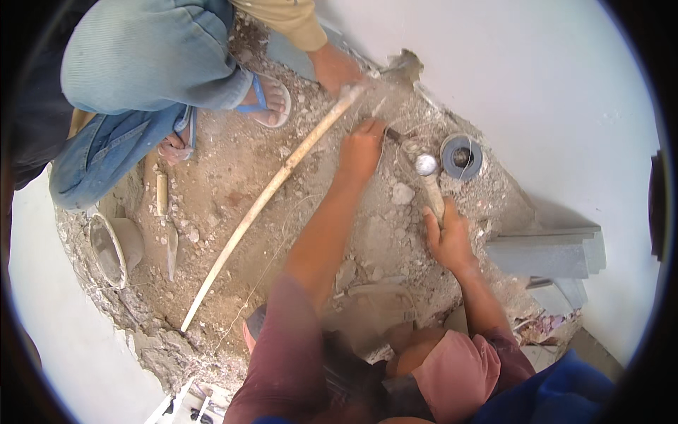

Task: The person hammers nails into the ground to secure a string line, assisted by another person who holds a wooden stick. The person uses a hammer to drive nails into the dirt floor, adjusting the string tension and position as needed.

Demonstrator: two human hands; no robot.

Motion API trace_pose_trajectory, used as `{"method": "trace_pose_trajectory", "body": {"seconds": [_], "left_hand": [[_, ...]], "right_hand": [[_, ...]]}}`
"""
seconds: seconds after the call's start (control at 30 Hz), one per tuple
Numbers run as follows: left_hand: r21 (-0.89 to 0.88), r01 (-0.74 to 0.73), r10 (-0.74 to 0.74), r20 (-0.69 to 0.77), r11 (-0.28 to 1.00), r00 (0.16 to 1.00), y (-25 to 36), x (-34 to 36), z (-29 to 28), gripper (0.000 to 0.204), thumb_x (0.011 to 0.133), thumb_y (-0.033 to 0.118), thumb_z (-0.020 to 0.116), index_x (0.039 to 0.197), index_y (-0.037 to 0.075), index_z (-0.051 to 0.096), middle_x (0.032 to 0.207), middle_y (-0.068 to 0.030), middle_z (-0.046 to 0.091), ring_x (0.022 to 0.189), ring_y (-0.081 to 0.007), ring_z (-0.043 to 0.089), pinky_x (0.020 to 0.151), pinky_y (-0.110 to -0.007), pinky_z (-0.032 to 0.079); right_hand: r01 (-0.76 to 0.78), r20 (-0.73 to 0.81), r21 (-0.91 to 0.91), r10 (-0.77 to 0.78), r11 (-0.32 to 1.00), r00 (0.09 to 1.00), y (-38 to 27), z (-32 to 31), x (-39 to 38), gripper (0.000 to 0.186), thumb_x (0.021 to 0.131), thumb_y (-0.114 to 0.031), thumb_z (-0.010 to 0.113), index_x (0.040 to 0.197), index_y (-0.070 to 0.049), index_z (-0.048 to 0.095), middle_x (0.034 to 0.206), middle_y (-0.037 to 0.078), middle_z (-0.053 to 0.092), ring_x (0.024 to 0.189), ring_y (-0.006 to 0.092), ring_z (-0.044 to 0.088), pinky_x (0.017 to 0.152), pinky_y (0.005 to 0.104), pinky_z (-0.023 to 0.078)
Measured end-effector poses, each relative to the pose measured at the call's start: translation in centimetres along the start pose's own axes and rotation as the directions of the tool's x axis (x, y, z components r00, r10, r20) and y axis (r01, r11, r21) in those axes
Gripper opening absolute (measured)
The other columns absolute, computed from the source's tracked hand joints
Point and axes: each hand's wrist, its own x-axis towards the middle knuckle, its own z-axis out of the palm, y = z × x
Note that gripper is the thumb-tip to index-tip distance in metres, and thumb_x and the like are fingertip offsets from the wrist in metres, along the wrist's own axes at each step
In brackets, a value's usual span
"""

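Observation:
My right hand [450, 237] is closed around the wooden handle of a hammer [432, 191]. Its round, shiny metal head [426, 165] points away from me, over the rubble. Farther left, my left hand [361, 148] is closed on a dark metal chisel [393, 134]. One end of the chisel sticks out to the right, apart from the hammer head; my fingers hide much of the rest. A grey ring [461, 157], like a roll or a pipe collar, lies right of the hammer head. Broken ground with stones [402, 193] lies beneath both hands.
A co-worker's hand [337, 68] reaches the upper end of a long pale stick [268, 191]. The person's sandalled foot [268, 100] is beside it. At left are a trowel [171, 247] and a bucket [116, 247]. Grey tiles [544, 254] are stacked by the right wall.

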Motion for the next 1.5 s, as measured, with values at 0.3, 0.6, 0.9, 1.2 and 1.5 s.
{"method": "trace_pose_trajectory", "body": {"seconds": [0.3, 0.6, 0.9, 1.2, 1.5], "left_hand": [[-0.498, 0.035, -0.163, -0.216, 0.866, 0.963, 1.5, -1.0, -2.7, 0.026, 0.094, -0.008, 0.067, 0.118, 0.002, 0.065, 0.111, -0.0165, 0.074, 0.097, -0.0273, 0.075, 0.083, -0.035, 0.059], [-0.693, 0.078, -0.311, -0.218, 0.717, 0.925, 1.1, 7.1, 1.5, 0.019, 0.097, -0.001, 0.069, 0.115, 0.002, 0.068, 0.101, -0.0133, 0.076, 0.092, -0.0179, 0.073, 0.079, -0.031, 0.056], [-0.374, 0.197, -0.231, -0.048, 0.906, 0.972, -1.9, 3.4, -1.6, 0.021, 0.095, 0.002, 0.069, 0.116, 0.003, 0.069, 0.091, -0.014, 0.077, 0.079, -0.0185, 0.072, 0.074, -0.033, 0.055], [-0.516, 0.146, -0.239, -0.118, 0.844, 0.964, 1.0, 8.8, -0.5, 0.016, 0.095, 0.0, 0.071, 0.111, 0.002, 0.073, 0.084, -0.0012, 0.074, 0.066, -0.0054, 0.054, 0.059, -0.027, 0.044], [-0.293, 0.164, -0.215, -0.153, 0.942, 0.964, 0.5, 9.5, 1.5, 0.021, 0.093, 0.013, 0.076, 0.108, 0.0, 0.072, 0.079, -0.0191, 0.072, 0.067, -0.0347, 0.069, 0.065, -0.042, 0.054]], "right_hand": [[0.09, -0.293, 0.326, 0.011, 0.941, 0.956, -1.2, -2.1, -0.8, 0.026, 0.107, -0.017, 0.062, 0.12, 0.005, 0.057, 0.071, 0.004, 0.059, 0.062, 0.0089, 0.055, 0.055, 0.0297, 0.044], [0.165, -0.351, 0.385, -0.021, 0.908, 0.936, -1.6, -1.2, -1.3, 0.02, 0.111, -0.021, 0.055, 0.106, -0.002, 0.056, 0.068, -0.002, 0.054, 0.056, 0.0051, 0.047, 0.051, 0.0245, 0.038], [0.041, -0.229, 0.449, 0.071, 0.893, 0.971, -1.1, -1.8, -2.1, 0.033, 0.107, -0.019, 0.062, 0.128, 0.006, 0.059, 0.08, 0.005, 0.066, 0.07, 0.0091, 0.059, 0.061, 0.0287, 0.048], [0.107, -0.227, 0.4, -0.015, 0.91, 0.974, -1.6, -1.8, -0.4, 0.035, 0.107, -0.025, 0.062, 0.123, 0.007, 0.058, 0.076, 0.007, 0.066, 0.066, 0.0098, 0.06, 0.058, 0.0304, 0.048], [0.124, -0.227, 0.302, -0.055, 0.945, 0.972, -2.5, -2.7, 1.7, 0.033, 0.107, -0.025, 0.062, 0.12, 0.006, 0.059, 0.074, 0.009, 0.065, 0.062, 0.0129, 0.06, 0.056, 0.0321, 0.048]]}}
